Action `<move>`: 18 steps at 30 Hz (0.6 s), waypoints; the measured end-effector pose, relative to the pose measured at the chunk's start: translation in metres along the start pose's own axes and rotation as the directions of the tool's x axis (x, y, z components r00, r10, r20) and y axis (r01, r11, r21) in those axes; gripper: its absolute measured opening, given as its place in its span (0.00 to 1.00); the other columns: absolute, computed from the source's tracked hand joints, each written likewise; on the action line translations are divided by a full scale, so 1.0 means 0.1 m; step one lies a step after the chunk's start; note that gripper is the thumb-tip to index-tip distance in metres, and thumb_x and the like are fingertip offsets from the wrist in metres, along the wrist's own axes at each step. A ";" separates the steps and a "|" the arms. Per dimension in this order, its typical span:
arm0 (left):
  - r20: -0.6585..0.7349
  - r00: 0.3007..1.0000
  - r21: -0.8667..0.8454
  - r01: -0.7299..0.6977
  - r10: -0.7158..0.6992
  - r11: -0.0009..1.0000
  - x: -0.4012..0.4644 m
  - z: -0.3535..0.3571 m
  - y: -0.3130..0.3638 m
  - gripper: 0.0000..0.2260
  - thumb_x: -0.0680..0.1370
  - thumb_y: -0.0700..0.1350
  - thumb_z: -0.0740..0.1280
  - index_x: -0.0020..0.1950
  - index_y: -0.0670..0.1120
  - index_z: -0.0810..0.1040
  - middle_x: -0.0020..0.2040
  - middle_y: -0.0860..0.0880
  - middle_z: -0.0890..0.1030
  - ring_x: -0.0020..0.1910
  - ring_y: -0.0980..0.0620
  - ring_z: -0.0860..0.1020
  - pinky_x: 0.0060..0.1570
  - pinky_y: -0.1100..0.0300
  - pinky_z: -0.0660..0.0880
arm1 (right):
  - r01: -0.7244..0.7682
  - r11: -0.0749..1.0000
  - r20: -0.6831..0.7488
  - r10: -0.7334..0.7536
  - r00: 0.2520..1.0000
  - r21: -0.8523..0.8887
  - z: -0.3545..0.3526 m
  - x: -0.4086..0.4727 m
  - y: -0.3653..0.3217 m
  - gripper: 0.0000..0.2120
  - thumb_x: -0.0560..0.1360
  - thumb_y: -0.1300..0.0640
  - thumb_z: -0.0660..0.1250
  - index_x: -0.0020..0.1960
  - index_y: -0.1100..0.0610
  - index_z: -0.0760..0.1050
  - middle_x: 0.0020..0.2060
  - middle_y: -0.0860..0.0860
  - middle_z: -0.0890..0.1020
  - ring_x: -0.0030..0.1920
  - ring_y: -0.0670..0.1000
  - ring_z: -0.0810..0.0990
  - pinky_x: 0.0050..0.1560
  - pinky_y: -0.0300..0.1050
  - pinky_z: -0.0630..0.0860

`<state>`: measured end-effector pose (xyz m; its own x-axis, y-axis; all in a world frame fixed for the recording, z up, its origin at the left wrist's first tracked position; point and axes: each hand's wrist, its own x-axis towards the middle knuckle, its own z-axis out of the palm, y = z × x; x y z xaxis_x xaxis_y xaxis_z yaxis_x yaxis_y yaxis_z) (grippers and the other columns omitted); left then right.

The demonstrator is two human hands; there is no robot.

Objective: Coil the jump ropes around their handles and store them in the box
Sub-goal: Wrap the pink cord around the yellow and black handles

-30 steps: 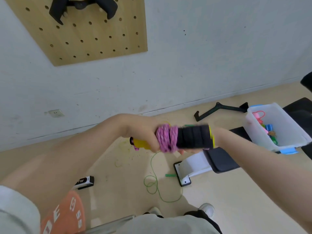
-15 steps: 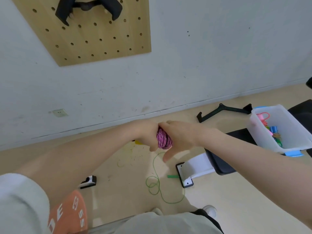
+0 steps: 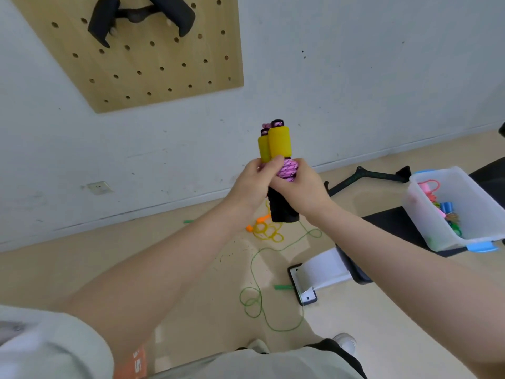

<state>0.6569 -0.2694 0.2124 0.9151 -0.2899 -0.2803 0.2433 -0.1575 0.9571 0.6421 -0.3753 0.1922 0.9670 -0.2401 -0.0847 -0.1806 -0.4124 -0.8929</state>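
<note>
Both hands hold one jump rope upright in front of the wall, well above the floor. The left hand (image 3: pixel 252 184) is closed around the paired handles (image 3: pixel 277 144) just below their yellow foam ends, and the right hand (image 3: pixel 302 188) is closed over the pink rope coil (image 3: pixel 288 168) wound round the middle, with the black grips (image 3: pixel 281 207) sticking out beneath. The rope's loose end looks tucked in near the top of the handles, though that is hard to confirm at this angle. To finish the step well, the right hand should keep the last turns pressed tight while the end is wedged under a neighbouring wrap, so nothing springs loose on release. The box (image 3: pixel 453 212) sits to the right of the handles and lower, already holding some coloured items. A green rope (image 3: pixel 262 299) and a yellow rope (image 3: pixel 266 231) lie uncoiled on the floor below the handles.
</note>
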 end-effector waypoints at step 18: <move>-0.255 0.964 -0.099 0.053 -0.077 0.994 0.28 0.62 0.17 0.14 0.65 0.46 0.72 0.47 0.44 0.76 0.40 0.45 0.78 0.38 0.47 0.78 0.41 0.56 0.75 | 0.156 0.979 0.110 -0.141 0.984 -0.133 -0.29 -0.04 0.19 0.23 0.71 0.59 0.68 0.61 0.61 0.63 0.50 0.55 0.74 0.51 0.53 0.75 0.49 0.48 0.75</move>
<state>0.6670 -0.3383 0.2162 0.9453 -0.0265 -0.3251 0.3222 -0.0781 0.9434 0.6301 -0.4079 0.1883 0.9967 -0.0811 -0.0058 -0.0502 -0.5576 -0.8286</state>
